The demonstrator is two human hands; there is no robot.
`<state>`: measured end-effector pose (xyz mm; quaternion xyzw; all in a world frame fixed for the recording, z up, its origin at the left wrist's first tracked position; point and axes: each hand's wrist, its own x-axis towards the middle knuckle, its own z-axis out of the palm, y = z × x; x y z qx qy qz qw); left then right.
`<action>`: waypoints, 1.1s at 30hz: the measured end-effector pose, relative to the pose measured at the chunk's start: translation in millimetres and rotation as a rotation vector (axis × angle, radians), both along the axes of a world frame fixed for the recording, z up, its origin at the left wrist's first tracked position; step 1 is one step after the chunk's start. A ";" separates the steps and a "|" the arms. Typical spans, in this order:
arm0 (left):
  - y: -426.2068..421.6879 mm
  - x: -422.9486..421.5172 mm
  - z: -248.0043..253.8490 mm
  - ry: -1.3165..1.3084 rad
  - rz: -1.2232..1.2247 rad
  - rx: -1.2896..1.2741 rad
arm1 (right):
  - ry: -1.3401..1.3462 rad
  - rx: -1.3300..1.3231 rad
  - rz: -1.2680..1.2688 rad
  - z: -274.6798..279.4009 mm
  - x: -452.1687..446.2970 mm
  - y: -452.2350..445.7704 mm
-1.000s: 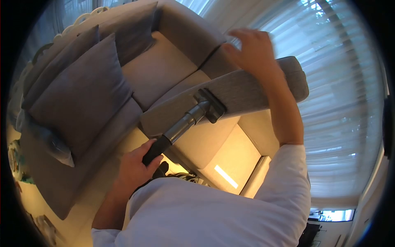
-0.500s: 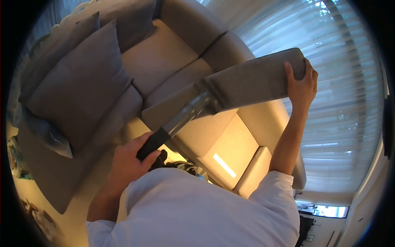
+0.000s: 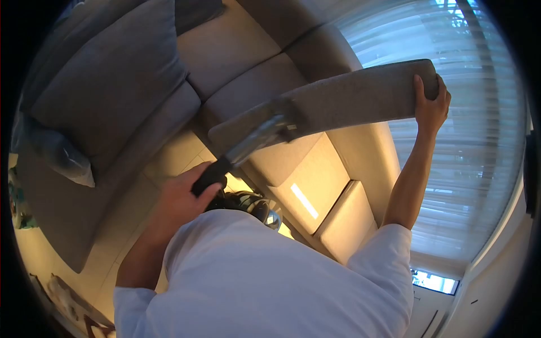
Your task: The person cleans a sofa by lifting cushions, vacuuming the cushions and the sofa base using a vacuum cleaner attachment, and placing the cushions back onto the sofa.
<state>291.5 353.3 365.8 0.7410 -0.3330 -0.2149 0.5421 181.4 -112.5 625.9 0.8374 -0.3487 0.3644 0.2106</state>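
Observation:
My left hand (image 3: 189,194) is closed around the black handle of a vacuum cleaner wand (image 3: 253,141). The wand's dark head (image 3: 288,115) is smeared by motion and lies against the face of a long grey sofa cushion (image 3: 360,98). At the cushion's far right end, my right hand (image 3: 433,104) grips the edge, thumb on the near face and fingers round the end. The cushion is held up at a tilt above the sofa (image 3: 315,186). Below my left hand, a dark, shiny vacuum cleaner body (image 3: 248,204) shows in part behind my white shirt.
Large grey pillows (image 3: 112,73) lean on the left part of the sofa, with a plastic-wrapped item (image 3: 62,155) beside them. Sheer curtains (image 3: 451,169) hang behind on the right. Tiled floor (image 3: 132,197) shows at lower left, near a wooden piece of furniture (image 3: 76,301).
The cushion and my right hand have shifted right and slightly up in view. The wand's head has stayed against the cushion. My view has turned somewhat, so the pillows sit higher.

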 end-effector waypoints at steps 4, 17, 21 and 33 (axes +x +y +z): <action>-31.3 4.7 9.8 -0.050 -0.067 -0.008 | 0.011 -0.033 0.015 -3.5 2.7 11.2; -6.2 40.1 31.8 0.027 -0.062 0.167 | 0.006 -0.023 0.043 -3.4 -3.9 15.5; -12.5 33.3 30.4 -0.098 -0.052 0.107 | 0.010 -0.029 0.063 -4.4 -2.0 21.8; -0.1 36.3 32.4 -0.053 -0.054 0.175 | 0.018 -0.022 0.055 -0.6 -3.6 10.8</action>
